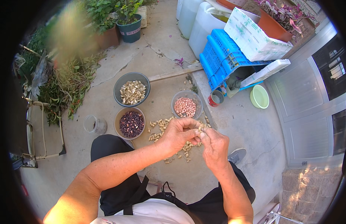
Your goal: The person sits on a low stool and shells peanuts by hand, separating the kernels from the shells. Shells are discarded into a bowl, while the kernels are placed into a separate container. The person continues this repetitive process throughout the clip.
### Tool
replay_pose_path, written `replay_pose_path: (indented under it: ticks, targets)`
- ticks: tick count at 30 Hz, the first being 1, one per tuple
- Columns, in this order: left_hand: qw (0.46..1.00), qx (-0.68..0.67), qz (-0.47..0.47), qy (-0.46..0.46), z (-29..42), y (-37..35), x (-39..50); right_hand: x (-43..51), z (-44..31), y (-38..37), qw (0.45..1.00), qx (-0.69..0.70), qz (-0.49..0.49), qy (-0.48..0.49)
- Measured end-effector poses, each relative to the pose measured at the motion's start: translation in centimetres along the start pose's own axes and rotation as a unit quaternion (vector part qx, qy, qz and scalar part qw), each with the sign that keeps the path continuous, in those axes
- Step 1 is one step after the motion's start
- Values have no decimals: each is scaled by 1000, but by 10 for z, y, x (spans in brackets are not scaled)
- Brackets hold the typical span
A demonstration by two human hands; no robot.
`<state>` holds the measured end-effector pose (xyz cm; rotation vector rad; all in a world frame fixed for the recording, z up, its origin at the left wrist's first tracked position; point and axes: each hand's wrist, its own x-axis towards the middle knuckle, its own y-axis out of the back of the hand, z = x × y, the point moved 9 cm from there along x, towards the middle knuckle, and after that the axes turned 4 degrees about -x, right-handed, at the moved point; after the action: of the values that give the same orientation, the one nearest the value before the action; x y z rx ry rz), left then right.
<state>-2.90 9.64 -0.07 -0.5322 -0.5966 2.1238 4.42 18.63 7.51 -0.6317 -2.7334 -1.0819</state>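
Observation:
My left hand point(177, 135) and my right hand point(215, 144) meet above the ground, both closed on one peanut in its shell point(201, 128) between their fingertips. Unshelled peanuts point(186, 148) lie on the concrete beneath and around my hands. Just beyond them stands a clear plastic bowl point(174, 103) holding pink shelled peanuts point(185, 107). Further left, a dark grey basin point(116, 92) holds empty peanut shells point(133, 92). Nearer to me, touching or almost touching it, a beige bowl point(116, 126) contains dark purple kernels point(131, 124) with a few lighter ones.
A clear plastic jar point(95, 124) lies beside my knee at left. A red tin can point(215, 98), a pale green bowl point(259, 96) and a blue plastic crate point(217, 58) with a white foam box point(252, 36) on it are at right. Cut branches point(75, 81) lie at left.

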Motion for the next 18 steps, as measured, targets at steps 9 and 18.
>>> replay_pose_path:
  ticks: [9, 18]
  targets:
    - [999, -35, 4, -18, -3, 2, -1, -6, -8, -12, 989, -133, 1, 70]
    - [995, -94, 32, 20, -10, 7, 0, -4, -8, -8, 993, -97, 4, 63]
